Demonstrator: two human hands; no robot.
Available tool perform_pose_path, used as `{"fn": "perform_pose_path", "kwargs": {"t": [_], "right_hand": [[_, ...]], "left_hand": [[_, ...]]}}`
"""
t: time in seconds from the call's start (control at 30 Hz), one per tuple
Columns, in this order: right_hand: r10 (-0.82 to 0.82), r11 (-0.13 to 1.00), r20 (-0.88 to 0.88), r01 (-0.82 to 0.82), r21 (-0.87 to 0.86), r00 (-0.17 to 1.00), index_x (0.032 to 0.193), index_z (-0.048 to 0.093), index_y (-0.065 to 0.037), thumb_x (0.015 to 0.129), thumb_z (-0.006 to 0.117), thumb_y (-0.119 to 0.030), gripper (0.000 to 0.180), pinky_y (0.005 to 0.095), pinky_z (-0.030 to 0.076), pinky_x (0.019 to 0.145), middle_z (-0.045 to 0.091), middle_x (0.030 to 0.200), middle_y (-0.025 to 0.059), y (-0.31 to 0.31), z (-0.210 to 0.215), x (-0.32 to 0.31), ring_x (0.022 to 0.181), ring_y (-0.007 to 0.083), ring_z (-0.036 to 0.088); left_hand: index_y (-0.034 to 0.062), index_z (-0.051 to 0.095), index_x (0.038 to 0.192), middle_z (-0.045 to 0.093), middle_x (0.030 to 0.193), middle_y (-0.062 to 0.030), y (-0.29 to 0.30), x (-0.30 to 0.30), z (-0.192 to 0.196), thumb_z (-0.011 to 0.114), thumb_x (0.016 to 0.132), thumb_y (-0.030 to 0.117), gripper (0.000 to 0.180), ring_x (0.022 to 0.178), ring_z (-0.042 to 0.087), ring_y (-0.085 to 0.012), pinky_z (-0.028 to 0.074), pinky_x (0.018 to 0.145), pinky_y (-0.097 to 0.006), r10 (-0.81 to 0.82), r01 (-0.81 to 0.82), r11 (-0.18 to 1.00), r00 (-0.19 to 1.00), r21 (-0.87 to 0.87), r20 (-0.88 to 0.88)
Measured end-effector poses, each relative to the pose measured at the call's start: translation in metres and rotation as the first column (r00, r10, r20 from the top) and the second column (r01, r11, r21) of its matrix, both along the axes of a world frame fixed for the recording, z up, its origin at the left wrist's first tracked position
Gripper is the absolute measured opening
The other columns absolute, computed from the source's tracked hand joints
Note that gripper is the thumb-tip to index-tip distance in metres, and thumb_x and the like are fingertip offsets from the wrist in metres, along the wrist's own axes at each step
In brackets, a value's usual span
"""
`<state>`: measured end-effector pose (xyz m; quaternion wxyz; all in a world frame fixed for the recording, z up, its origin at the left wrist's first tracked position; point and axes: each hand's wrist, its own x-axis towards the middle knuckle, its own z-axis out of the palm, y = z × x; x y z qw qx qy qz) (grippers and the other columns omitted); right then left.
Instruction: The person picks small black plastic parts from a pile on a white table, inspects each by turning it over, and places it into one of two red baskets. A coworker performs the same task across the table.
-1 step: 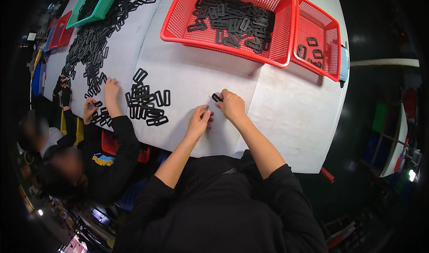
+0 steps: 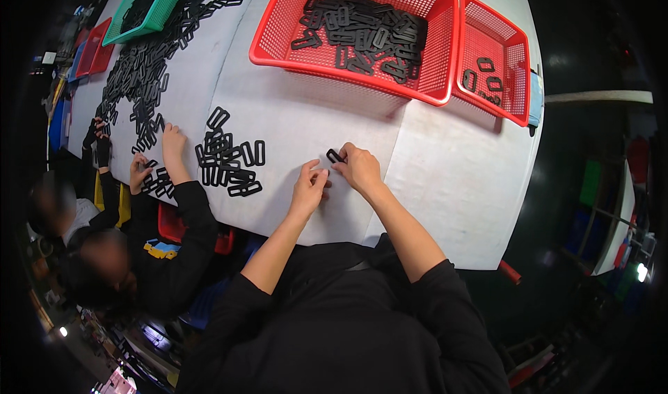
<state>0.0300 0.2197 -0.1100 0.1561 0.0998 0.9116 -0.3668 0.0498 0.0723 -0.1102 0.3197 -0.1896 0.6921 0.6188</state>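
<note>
My right hand (image 2: 361, 168) pinches a small black oblong plastic ring (image 2: 335, 156) between thumb and fingers, a little above the white table (image 2: 445, 178). Close by on its left, my left hand (image 2: 309, 187) has thumb and forefinger apart, with nothing visible in it; its other fingers are partly hidden. To the left of my hands lies a loose pile of the same black rings (image 2: 224, 156). Beyond my hands stands a large red mesh basket (image 2: 313, 63) holding many such rings.
A smaller red basket (image 2: 518, 81) with several rings adjoins the large one on its right. At left, a long heap of rings (image 2: 136, 81) reaches a green basket (image 2: 169, 8). Two co-workers sit there; the nearer one's hands (image 2: 175, 147) are among rings.
The ring in my right hand has turned and shifted slightly left. My right hand has moved a little with it; my left hand's fingers have spread slightly.
</note>
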Motion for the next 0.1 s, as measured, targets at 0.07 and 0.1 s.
{"fn": "perform_pose_path", "kwargs": {"t": [0.07,0.1], "right_hand": [[-0.032,0.974,0.131,0.061,-0.220,0.991,0.084,0.062,-0.002,0.070,0.072,-0.023,0.027,0.0341,0.047,0.059,0.064,0.070,0.0109,-0.001,0.025,0.006,0.066,0.0232,0.062],[-0.033,0.974,0.130,0.061,-0.219,0.991,0.084,0.062,-0.002,0.070,0.072,-0.023,0.027,0.0341,0.047,0.059,0.064,0.070,0.0109,-0.001,0.026,0.008,0.066,0.0232,0.062]], "left_hand": [[0.0097,0.046,0.122,0.061,0.097,-0.0067,0.003,-0.005,0.017,0.051,0.090,0.018,0.033,0.080,0.059,-0.0146,0.049,0.062,-0.027,0.070,-0.066,0.996,0.994,0.057,-0.080],[0.0097,0.046,0.122,0.061,0.097,-0.0067,0.003,-0.003,0.018,0.051,0.090,0.018,0.033,0.080,0.059,-0.0146,0.049,0.062,-0.027,0.070,-0.066,0.996,0.994,0.058,-0.080]]}}
